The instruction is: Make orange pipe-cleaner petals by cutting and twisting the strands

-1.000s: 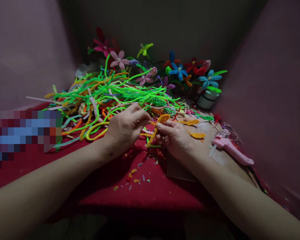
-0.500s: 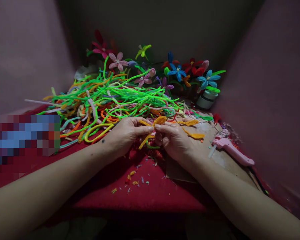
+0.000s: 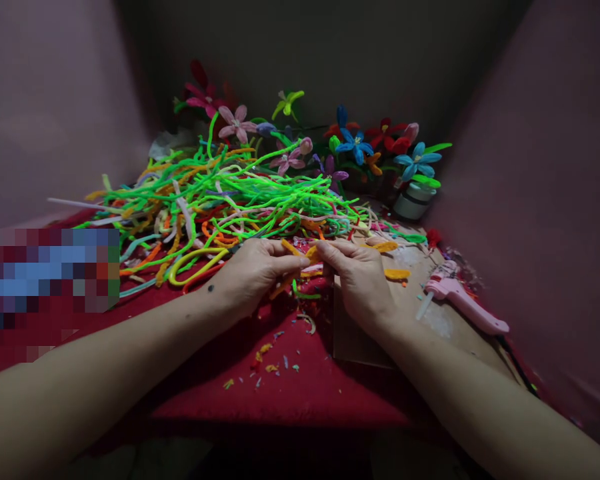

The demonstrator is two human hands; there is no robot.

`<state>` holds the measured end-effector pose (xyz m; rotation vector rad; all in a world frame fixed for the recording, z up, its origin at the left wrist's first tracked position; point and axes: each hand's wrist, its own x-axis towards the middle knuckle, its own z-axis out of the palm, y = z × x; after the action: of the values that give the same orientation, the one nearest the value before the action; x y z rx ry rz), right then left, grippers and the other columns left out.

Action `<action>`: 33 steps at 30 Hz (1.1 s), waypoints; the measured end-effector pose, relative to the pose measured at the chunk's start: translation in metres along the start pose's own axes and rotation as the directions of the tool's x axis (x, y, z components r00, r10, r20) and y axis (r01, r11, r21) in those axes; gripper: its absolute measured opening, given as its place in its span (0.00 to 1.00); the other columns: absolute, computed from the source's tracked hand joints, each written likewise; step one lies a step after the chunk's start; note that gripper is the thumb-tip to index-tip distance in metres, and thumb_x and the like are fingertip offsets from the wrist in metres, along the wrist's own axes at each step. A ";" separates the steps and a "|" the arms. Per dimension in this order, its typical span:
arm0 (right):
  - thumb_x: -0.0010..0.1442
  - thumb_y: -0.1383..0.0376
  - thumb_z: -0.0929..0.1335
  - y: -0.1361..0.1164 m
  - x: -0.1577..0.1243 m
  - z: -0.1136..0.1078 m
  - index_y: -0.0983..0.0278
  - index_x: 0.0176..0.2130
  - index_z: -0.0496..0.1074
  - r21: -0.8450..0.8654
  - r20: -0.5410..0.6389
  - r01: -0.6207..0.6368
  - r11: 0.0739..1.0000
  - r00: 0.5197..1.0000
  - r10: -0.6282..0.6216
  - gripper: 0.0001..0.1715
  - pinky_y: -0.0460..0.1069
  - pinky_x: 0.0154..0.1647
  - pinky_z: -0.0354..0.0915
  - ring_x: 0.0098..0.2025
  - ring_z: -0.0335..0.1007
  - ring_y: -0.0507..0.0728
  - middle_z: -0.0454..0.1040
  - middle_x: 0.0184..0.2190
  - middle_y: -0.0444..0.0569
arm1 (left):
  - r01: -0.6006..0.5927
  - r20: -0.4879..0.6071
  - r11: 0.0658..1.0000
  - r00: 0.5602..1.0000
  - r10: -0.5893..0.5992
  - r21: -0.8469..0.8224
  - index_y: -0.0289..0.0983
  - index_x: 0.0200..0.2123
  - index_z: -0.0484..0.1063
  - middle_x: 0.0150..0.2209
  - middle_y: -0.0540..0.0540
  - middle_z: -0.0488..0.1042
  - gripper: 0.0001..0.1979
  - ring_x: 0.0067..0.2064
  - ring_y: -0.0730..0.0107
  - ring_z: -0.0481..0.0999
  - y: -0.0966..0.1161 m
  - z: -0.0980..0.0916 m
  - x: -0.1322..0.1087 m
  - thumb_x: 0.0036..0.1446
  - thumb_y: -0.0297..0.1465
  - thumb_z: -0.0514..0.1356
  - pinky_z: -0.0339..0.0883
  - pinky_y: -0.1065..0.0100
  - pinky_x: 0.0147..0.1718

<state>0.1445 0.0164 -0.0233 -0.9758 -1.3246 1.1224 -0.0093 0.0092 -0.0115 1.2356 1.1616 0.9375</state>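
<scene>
Between my two hands is an orange pipe cleaner (image 3: 312, 253), partly hidden by the fingers. My left hand (image 3: 260, 270) pinches it between thumb and forefinger, with loose ends sticking out above and below. From the other side my right hand (image 3: 357, 273) grips the same piece, its thumb lying over the top. Just right of that hand, more orange pipe cleaner pieces (image 3: 397, 274) rest on a cardboard sheet (image 3: 363, 333). A short green pipe cleaner (image 3: 305, 295) lies below the fingers.
A tangled heap of mostly green pipe cleaners (image 3: 260, 193) spreads behind my hands. Colourful pipe cleaner flowers (image 3: 355, 145) stand at the back, near a small white pot (image 3: 414, 200). A pink glue gun (image 3: 473, 307) lies at right. Fuzzy scraps (image 3: 265, 349) dot the red cloth (image 3: 280, 400).
My right hand has shifted its hold, its thumb now covering the orange loop that stood up before. Both hands stay close together in nearly the same place.
</scene>
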 end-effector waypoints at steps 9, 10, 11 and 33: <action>0.47 0.63 0.71 -0.002 -0.002 0.005 0.64 0.30 0.73 0.135 0.054 -0.106 0.985 0.994 0.099 0.08 0.45 0.19 0.54 0.20 0.55 0.47 0.68 0.21 0.41 | -0.006 -0.052 0.999 0.999 0.008 0.047 0.35 0.19 0.65 0.13 0.56 0.58 0.12 0.14 0.83 0.52 0.005 0.001 -0.003 0.46 0.35 0.63 0.43 0.74 0.14; 0.45 0.64 0.72 -0.001 -0.002 0.005 0.64 0.32 0.73 0.174 0.062 -0.115 0.978 0.992 0.106 0.11 0.44 0.20 0.56 0.20 0.56 0.46 0.70 0.24 0.42 | 0.003 -0.053 0.999 0.999 -0.001 0.045 0.35 0.18 0.65 0.12 0.56 0.58 0.12 0.13 0.83 0.51 0.006 0.001 -0.003 0.45 0.35 0.63 0.42 0.74 0.14; 0.44 0.65 0.72 -0.001 -0.001 0.006 0.64 0.33 0.73 0.194 0.065 -0.123 0.973 0.992 0.112 0.13 0.44 0.20 0.57 0.20 0.57 0.46 0.71 0.26 0.42 | 0.005 -0.052 0.999 0.999 -0.003 0.046 0.35 0.19 0.65 0.12 0.56 0.58 0.12 0.13 0.83 0.52 0.007 0.001 -0.003 0.45 0.35 0.63 0.42 0.74 0.13; 0.39 0.72 0.65 -0.001 -0.002 0.008 0.63 0.34 0.66 0.281 0.051 -0.182 0.942 0.983 0.175 0.17 0.45 0.18 0.59 0.18 0.56 0.47 0.66 0.22 0.38 | -0.233 -0.087 0.911 0.957 0.277 0.340 0.33 0.24 0.70 0.22 0.51 0.70 0.08 0.25 0.76 0.66 0.001 0.005 -0.001 0.48 0.33 0.60 0.59 0.74 0.25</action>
<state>0.1368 0.0133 -0.0220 -0.8816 -1.0716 1.4252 -0.0047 0.0071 -0.0104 1.6447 1.3193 1.0626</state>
